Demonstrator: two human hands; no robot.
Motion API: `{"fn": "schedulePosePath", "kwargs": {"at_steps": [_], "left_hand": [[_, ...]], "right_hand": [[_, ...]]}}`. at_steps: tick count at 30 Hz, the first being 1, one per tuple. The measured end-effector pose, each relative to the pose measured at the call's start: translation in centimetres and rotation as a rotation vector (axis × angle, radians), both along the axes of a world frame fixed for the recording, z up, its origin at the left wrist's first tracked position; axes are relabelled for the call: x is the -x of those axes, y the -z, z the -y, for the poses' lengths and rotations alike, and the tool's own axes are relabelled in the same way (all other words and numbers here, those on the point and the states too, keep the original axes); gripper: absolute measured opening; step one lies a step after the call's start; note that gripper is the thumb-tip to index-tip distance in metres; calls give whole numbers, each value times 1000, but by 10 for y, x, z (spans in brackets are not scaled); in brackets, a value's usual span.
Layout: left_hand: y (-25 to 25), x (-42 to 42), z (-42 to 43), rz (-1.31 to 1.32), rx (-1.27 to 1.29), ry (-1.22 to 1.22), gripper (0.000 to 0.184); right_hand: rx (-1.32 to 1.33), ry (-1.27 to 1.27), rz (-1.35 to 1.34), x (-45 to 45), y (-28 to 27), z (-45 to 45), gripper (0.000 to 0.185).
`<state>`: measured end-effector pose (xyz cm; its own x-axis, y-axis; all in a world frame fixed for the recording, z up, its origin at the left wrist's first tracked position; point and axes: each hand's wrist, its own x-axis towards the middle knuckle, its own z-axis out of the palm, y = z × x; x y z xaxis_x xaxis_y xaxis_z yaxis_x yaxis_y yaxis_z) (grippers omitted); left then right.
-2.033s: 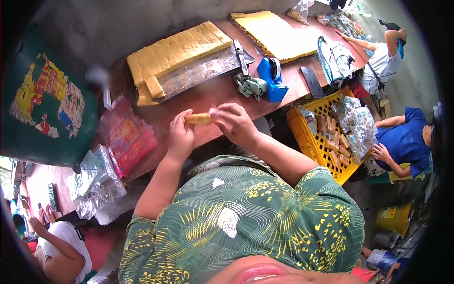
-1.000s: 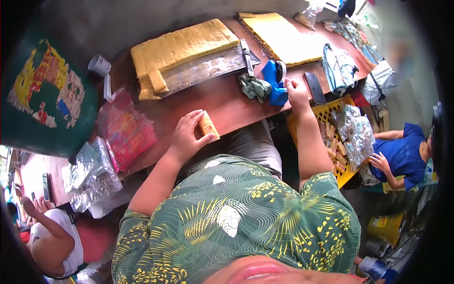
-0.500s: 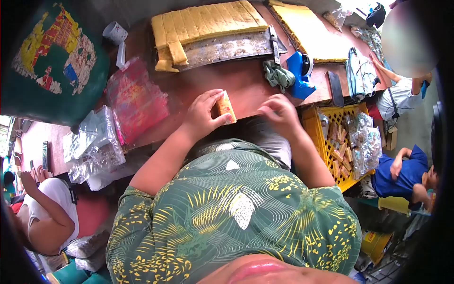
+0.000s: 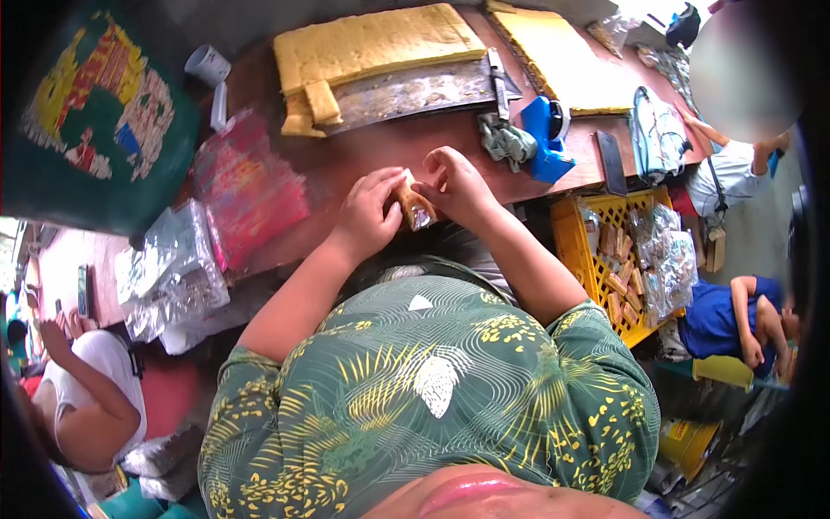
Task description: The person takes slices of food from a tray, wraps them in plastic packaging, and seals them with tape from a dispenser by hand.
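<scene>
In the head view, my left hand [image 4: 370, 210] is closed around a small bar of cake in clear, shiny wrapping [image 4: 418, 213], held above the table's near edge. My right hand [image 4: 460, 188] meets the bar from the other side. Its thumb and bent fingers touch the wrapping near the upper end; any small piece between the fingertips is too small to make out. Just beyond my right hand stand a blue tape dispenser [image 4: 548, 154] and a crumpled grey-green cloth [image 4: 507, 141].
Yellow sheet cake [image 4: 380, 52] lies on a tray at the back, a knife [image 4: 498, 82] at its right end. A second sheet [image 4: 571, 65] lies beyond. Plastic bags [image 4: 173, 259] are at left. A yellow crate [image 4: 581, 259] holds wrapped bars. Other people sit at both sides.
My right hand has come left, from near the tape dispenser to the wrapped bar. The bar has tilted in my left hand. At far right, a person in blue has shifted position.
</scene>
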<state>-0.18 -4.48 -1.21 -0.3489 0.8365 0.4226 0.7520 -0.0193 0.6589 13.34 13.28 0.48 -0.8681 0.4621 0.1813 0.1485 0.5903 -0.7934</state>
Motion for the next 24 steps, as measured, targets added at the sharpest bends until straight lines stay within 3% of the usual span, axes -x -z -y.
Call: {"fn": "schedulePosePath", "kwargs": {"at_steps": [3, 5, 7, 9, 10, 11, 13, 17, 20, 24], "left_hand": [[-2, -3, 2, -75, 10, -9, 38], [-6, -5, 3, -75, 22, -24, 37], [-1, -5, 0, -75, 4, -21, 38], [-4, -5, -2, -65, 6, -9, 38], [-5, -4, -3, -62, 11, 2, 39], [-6, -4, -2, -58, 20, 13, 39], [-4, -4, 0, -45, 27, 26, 40], [-2, -2, 5, -25, -45, 39, 42], [1, -2, 8, 32, -107, 69, 43], [1, -4, 8, 135, -91, 88, 43]], "right_hand": [[-196, 121, -349, -28, -49, -26, 39], [-347, 429, -573, -61, -62, -67, 33], [-479, 768, -425, -105, -60, -124, 22], [-68, 639, 126, -142, -53, -170, 33], [-56, 590, 58, -139, -41, -167, 44], [285, 793, 182, -140, -31, -164, 47], [464, 762, 171, -135, -27, -164, 42], [-88, 642, -267, -130, -16, -142, 36], [-705, 706, -117, -144, -13, -121, 33], [-603, 792, 133, -191, 38, -145, 32]]}}
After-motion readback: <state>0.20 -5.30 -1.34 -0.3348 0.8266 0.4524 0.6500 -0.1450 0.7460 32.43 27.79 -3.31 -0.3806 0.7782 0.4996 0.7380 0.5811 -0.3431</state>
